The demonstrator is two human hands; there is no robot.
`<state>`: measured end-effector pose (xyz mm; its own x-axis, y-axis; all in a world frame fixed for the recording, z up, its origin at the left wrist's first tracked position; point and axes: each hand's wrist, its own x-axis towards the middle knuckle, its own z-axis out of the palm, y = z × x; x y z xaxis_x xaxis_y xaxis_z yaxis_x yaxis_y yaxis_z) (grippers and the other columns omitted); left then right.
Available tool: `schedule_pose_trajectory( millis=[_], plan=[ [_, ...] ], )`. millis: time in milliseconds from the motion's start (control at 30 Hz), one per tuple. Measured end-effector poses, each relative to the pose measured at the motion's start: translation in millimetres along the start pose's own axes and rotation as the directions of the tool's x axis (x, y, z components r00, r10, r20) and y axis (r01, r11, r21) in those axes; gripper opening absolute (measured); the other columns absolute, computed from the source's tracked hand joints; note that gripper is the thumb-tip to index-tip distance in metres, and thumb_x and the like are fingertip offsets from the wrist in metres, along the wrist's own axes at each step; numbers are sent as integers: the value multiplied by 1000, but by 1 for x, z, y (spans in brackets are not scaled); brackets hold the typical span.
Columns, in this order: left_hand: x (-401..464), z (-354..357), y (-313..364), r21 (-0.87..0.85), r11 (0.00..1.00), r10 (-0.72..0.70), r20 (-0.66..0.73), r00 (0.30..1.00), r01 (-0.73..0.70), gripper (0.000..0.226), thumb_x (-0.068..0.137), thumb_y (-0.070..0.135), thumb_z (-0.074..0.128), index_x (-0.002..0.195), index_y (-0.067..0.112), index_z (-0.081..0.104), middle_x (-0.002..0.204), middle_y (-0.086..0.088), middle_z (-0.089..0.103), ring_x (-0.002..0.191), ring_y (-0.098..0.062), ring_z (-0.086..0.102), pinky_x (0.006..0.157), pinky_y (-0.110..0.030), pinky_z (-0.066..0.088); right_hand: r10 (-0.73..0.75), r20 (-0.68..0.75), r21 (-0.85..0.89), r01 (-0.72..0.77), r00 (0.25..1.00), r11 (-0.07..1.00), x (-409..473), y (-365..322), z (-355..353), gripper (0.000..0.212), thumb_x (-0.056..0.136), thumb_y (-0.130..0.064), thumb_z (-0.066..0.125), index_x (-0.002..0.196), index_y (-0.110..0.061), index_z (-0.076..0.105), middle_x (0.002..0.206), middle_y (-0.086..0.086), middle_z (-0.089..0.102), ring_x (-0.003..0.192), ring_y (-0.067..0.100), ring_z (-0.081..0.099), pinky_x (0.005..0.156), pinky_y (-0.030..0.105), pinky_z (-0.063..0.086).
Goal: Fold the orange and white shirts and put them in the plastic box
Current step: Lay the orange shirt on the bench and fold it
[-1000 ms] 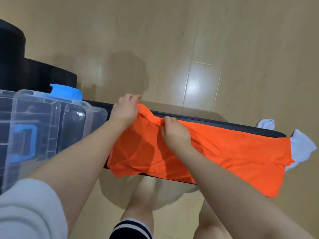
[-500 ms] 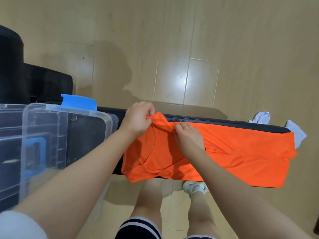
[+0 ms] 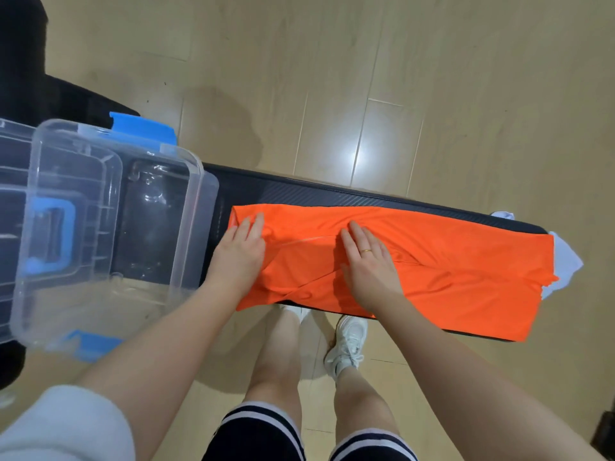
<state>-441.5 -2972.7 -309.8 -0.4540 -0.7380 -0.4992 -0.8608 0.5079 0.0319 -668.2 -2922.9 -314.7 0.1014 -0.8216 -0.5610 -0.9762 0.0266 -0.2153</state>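
An orange shirt [image 3: 449, 261] lies spread along a narrow black bench [image 3: 332, 194], its near edge hanging over the front. My left hand [image 3: 239, 254] rests flat on the shirt's left end, fingers apart. My right hand [image 3: 369, 261], with a ring on it, lies flat on the cloth's middle. A white shirt [image 3: 562, 261] peeks out from under the orange one at the bench's right end. A clear plastic box [image 3: 196, 201] with blue latches stands on the bench's left end, with nothing in the part I can see.
The box's clear lid [image 3: 66, 211] with a blue handle lies partly over its left side. A black object [image 3: 20, 78] stands at the far left. Wooden floor [image 3: 366, 78] surrounds the bench. My legs and white shoes [image 3: 349, 341] are below the bench's near edge.
Both hands have let go of the pinched fold near the shirt's left end and now lie flat on the cloth. The folded part has been laid down.
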Motion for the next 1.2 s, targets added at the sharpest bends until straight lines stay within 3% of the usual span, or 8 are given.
schedule_pose_trajectory(
  millis=[133,267,433,567,733,1000,1100,1200],
  plan=[
    [-1,5,6,-216,895,-357,173,918,389,33,90,0,31,119,0,44,157,-15,-3,144,-31,8,112,-40,23,-1,64,23,0,998,1000,-16,12,3,65,93,-35,41,148,-18,10,159,5,-2,146,24,4,118,40,5],
    [-23,12,32,-596,702,-531,-73,844,390,39,80,-6,39,118,-2,51,153,-20,19,136,-36,28,107,-45,27,-91,-10,94,91,996,991,-34,6,5,56,92,-34,37,145,-19,26,158,7,12,144,29,14,116,43,13],
    [-75,44,75,-825,92,-784,285,552,557,43,91,1,42,133,-3,35,145,-22,29,133,-31,32,104,-25,20,-306,43,67,303,951,951,-49,-18,23,56,84,-31,24,131,-14,49,142,15,44,129,37,43,106,47,33],
    [-78,65,82,-749,-439,-745,612,264,497,58,93,27,49,143,8,25,149,-15,30,132,-31,36,110,-39,30,-385,67,-14,387,920,922,-47,-34,40,44,94,-23,34,136,-14,42,147,14,38,136,34,34,112,47,22],
    [-63,85,64,-569,-798,-444,779,442,201,41,90,36,53,126,16,47,124,-4,57,109,-25,55,94,-41,44,-341,-2,-103,339,940,935,-32,-45,48,43,76,-11,64,119,-13,58,120,14,60,107,34,57,101,42,39],
    [-85,75,30,-501,-815,-375,840,393,292,21,86,19,60,70,15,49,42,0,55,29,-5,48,29,-10,34,-290,54,-86,294,955,952,-23,-52,36,31,90,-25,49,118,-12,54,118,11,60,115,34,45,107,42,22],
    [-78,47,21,-362,-932,-314,835,452,22,20,91,10,53,71,6,49,58,-7,57,52,-11,58,35,-15,47,-236,-51,46,238,971,970,-23,-57,38,26,89,-21,51,111,-9,57,109,14,61,104,37,52,100,42,31],
    [-64,35,22,-299,-945,-323,790,520,-133,19,96,11,40,104,-2,52,99,-12,56,97,-22,60,78,-23,56,-111,-282,204,173,953,964,-29,-57,42,31,83,-14,53,113,-7,57,114,17,60,104,39,53,91,41,41]
  ],
)
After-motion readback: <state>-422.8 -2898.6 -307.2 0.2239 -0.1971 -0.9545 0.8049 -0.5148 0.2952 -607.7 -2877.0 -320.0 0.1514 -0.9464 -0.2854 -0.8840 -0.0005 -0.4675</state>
